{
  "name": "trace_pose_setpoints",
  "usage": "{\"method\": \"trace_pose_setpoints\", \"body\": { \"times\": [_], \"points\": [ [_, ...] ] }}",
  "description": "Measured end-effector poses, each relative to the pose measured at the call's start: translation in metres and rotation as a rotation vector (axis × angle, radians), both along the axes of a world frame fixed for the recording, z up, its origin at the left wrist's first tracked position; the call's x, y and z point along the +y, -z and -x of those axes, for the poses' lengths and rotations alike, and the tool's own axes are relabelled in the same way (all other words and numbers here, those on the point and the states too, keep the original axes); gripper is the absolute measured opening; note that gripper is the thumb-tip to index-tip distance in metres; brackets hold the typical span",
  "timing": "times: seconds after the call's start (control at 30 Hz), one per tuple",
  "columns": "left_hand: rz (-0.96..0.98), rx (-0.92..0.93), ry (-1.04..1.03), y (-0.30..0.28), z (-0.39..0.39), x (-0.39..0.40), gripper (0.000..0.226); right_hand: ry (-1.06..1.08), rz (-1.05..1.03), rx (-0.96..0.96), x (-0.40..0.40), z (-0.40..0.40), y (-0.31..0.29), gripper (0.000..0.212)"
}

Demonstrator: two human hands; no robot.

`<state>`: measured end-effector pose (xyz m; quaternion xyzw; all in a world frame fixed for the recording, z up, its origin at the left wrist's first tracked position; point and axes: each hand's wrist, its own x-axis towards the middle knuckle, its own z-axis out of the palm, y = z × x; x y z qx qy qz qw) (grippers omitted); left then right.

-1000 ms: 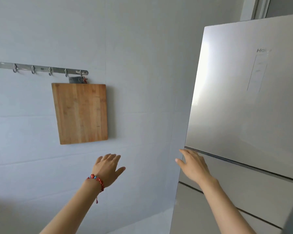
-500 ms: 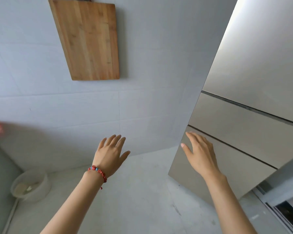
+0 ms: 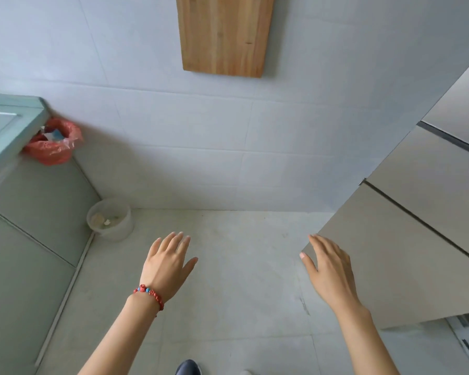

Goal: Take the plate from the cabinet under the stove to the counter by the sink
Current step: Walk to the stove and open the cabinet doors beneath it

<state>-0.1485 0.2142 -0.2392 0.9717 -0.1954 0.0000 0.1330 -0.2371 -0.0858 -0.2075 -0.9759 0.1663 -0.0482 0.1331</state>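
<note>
My left hand [image 3: 168,263], with a red bead bracelet on the wrist, is held out palm down over the floor, fingers apart and empty. My right hand [image 3: 329,269] is also stretched forward, fingers spread, holding nothing, close to the lower corner of the fridge [image 3: 406,239]. A green cabinet [image 3: 30,212] with a counter edge on top fills the left side. No plate, stove or sink is in view.
A wooden cutting board [image 3: 224,33] hangs on the tiled wall. A red bag of rubbish [image 3: 53,143] sits in the corner beside the counter. A white plastic tub [image 3: 110,219] stands on the floor against the cabinet. My shoe tip [image 3: 188,368] shows at the bottom.
My view has tilted downward from the wall to the floor. The cabinet, red bag and tub have come into sight. Both hands stay out front, open.
</note>
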Motion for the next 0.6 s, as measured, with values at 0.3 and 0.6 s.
{"method": "trace_pose_setpoints", "body": {
  "times": [0.3,0.6],
  "points": [
    [-0.034,0.037,-0.290,-0.004,0.011,0.091,0.050,-0.285,-0.013,0.022,0.078,-0.081,0.014,0.044],
    [-0.009,0.131,-0.773,-0.007,0.060,0.126,0.057,-0.727,-0.014,0.004,0.141,-0.171,0.020,0.045]
  ]
}}
